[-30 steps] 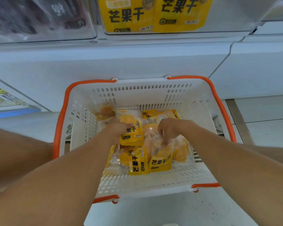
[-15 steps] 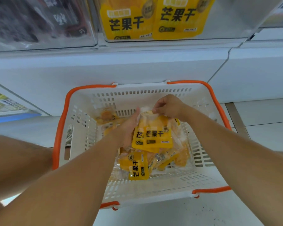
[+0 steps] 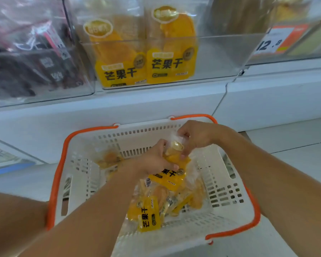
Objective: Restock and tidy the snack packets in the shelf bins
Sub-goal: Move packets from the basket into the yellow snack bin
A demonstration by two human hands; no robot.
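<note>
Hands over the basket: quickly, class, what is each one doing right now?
Left hand: closed around the middle of a yellow snack packet.
Right hand: pinching the clear top edge of the same packet.

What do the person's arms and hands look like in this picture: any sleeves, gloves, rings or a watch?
Both forearms are bare as far as the picture shows; no sleeves reach into view. The left hand and the right hand wear no gloves. No watch, band or ring shows on either wrist or on the visible fingers. The picture is somewhat blurred, so fine detail cannot be made out.
</note>
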